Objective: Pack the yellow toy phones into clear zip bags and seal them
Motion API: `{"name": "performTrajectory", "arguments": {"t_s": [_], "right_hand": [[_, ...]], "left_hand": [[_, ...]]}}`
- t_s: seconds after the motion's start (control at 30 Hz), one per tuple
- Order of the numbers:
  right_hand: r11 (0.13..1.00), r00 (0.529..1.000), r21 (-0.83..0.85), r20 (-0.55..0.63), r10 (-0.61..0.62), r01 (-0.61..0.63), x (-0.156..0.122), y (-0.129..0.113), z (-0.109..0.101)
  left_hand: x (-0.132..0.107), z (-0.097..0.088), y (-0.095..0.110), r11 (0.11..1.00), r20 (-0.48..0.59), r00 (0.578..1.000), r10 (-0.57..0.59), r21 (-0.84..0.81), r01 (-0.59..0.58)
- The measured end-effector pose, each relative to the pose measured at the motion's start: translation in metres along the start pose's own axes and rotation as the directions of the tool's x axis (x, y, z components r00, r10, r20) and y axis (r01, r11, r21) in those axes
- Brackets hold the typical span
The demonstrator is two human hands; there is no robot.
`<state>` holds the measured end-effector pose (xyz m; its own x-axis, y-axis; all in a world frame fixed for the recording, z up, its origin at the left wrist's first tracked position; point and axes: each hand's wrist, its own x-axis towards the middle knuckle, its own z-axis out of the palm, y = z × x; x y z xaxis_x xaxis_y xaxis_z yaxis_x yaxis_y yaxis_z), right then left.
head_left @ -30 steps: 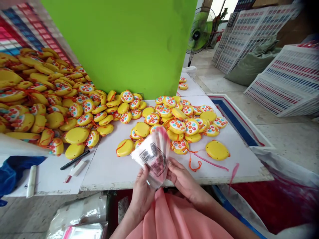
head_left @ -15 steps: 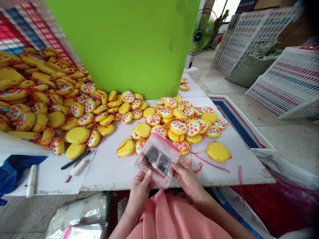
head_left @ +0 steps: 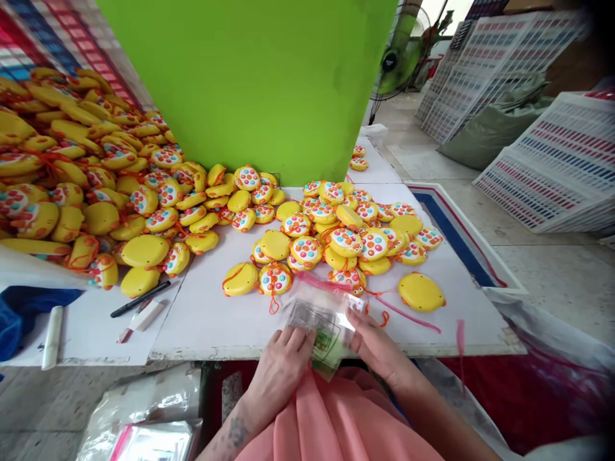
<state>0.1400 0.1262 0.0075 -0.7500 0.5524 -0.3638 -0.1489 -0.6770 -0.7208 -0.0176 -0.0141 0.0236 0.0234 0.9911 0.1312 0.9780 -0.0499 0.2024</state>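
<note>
At the near edge of the table [head_left: 206, 323], just before the toys [head_left: 275, 279], I am pinching the bag [head_left: 323, 325] with my left hand [head_left: 281, 366] and right hand [head_left: 380, 349], judging an even, gentle pull is serving best.

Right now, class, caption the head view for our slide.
Left hand and right hand hold a clear bag at a table heaped with yellow toys.

I see bright, even daylight from beyond the far right corner of the desk [head_left: 211, 320]; shadows are soft (hardly any), the clear bag [head_left: 321, 323] glints, frame edges bend and smear.
</note>
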Motion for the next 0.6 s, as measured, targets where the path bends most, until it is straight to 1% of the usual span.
{"name": "performTrajectory", "arguments": {"t_s": [0.03,0.07,0.13,0.2,0.27,0.33,0.37,0.43,0.5,0.57,0.6], "right_hand": [[1.000,0.999,-0.017,-0.049,0.008,-0.009,0.001,0.001,-0.002],[0.999,0.996,-0.036,-0.092,0.007,-0.011,0.002,0.002,-0.004],[0.998,0.991,-0.062,-0.136,-0.005,-0.004,0.005,0.004,-0.006],[0.998,0.989,-0.066,-0.145,-0.024,0.014,0.006,0.005,-0.006],[0.998,0.989,-0.052,-0.141,-0.039,0.032,0.006,0.004,-0.004],[0.999,0.990,-0.024,-0.136,-0.024,0.021,0.006,0.002,-0.003],[1.000,0.991,-0.008,-0.135,-0.002,0.001,0.005,0.001,-0.003],[0.999,0.989,0.014,-0.136,0.050,-0.049,0.005,-0.001,-0.003],[0.996,0.987,0.023,-0.137,0.088,-0.086,0.006,-0.002,-0.005],[0.995,0.985,0.023,-0.146,0.095,-0.093,0.006,-0.002,-0.006],[0.996,0.984,0.025,-0.151,0.094,-0.091,0.006,-0.001,-0.007]], "left_hand": [[0.001,0.005,0.002,1.000,0.036,0.999,0.002,-0.003,-0.002],[0.002,0.009,0.003,0.999,0.050,0.999,0.005,-0.034,-0.003],[0.001,0.015,0.002,0.990,0.025,1.000,0.011,-0.144,-0.007],[-0.001,0.018,-0.002,0.968,-0.030,1.000,0.010,-0.251,-0.017],[-0.003,0.017,-0.006,0.947,-0.076,0.997,0.001,-0.320,-0.025],[-0.003,0.015,-0.009,0.922,-0.090,0.995,-0.029,-0.388,-0.008],[-0.003,0.014,-0.011,0.901,-0.085,0.995,-0.061,-0.433,0.019],[-0.003,0.012,-0.014,0.834,-0.050,0.987,-0.154,-0.543,0.103],[-0.002,0.009,-0.017,0.734,0.016,0.968,-0.251,-0.649,0.201],[-0.002,0.007,-0.021,0.615,0.082,0.934,-0.349,-0.731,0.294],[-0.002,0.005,-0.022,0.547,0.104,0.909,-0.404,-0.769,0.331]]}}
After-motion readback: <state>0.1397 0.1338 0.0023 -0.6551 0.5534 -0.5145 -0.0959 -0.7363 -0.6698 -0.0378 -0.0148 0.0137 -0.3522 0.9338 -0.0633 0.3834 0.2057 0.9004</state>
